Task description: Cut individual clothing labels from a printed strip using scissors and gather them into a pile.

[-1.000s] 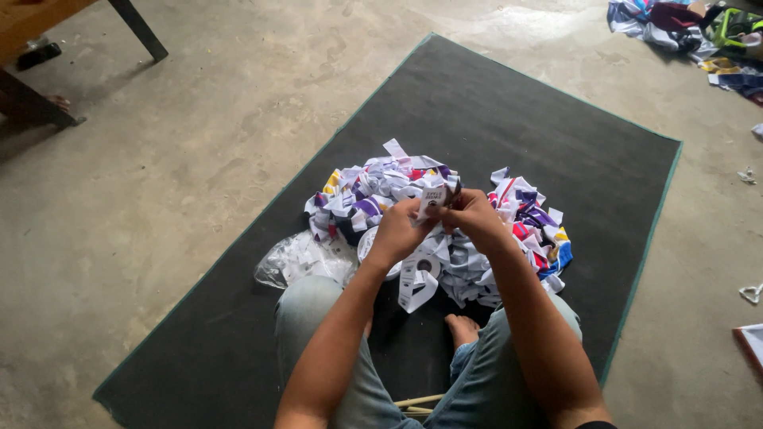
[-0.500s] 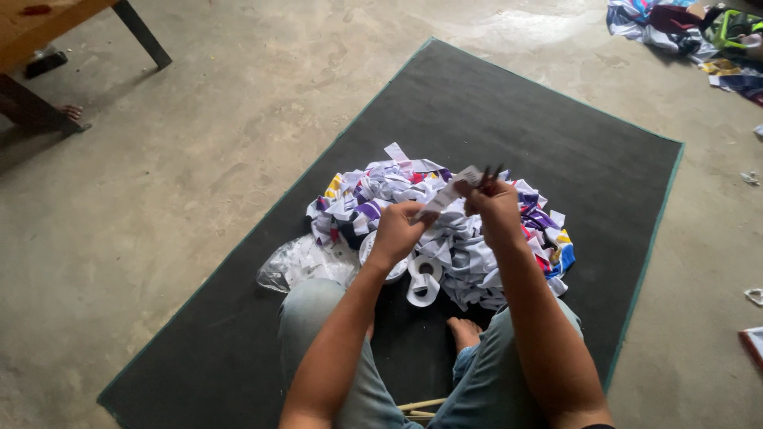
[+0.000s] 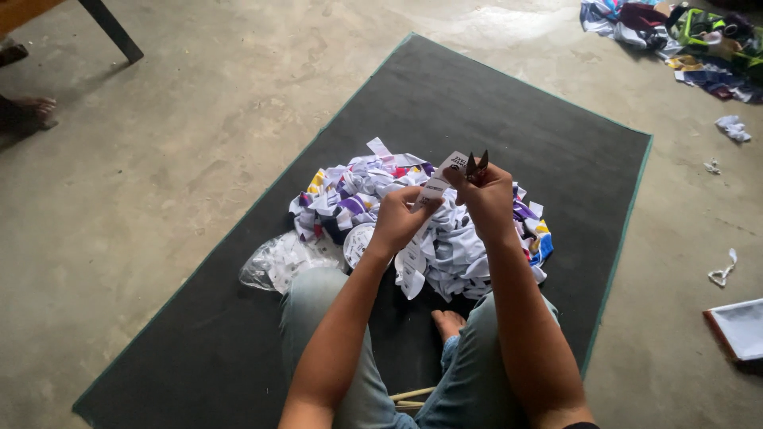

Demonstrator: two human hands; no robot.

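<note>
Both hands have lifted off the heap of fabric pieces [image 3: 445, 230] on the dark mat [image 3: 556, 135], the left hand [image 3: 397, 222] now pinching a white label strip [image 3: 442, 179] taut toward small snips [image 3: 477, 164] gripped in the right hand [image 3: 489, 199], so cutting looks under way

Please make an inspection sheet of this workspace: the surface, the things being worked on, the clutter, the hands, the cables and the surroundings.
Surface: dark mat with a green edge, lying on a concrete floor.
Job's things: white label strip held up over a pile of labels; small scissors; tape roll; clear plastic bag beside the pile.
Clutter: paper scraps on the floor at right; a flat tray at the right edge.
Hands: left hand pinches the strip; right hand holds the scissors.
Cables: nothing seen.
Surroundings: heap of coloured cloth at top right; table leg at top left.
</note>
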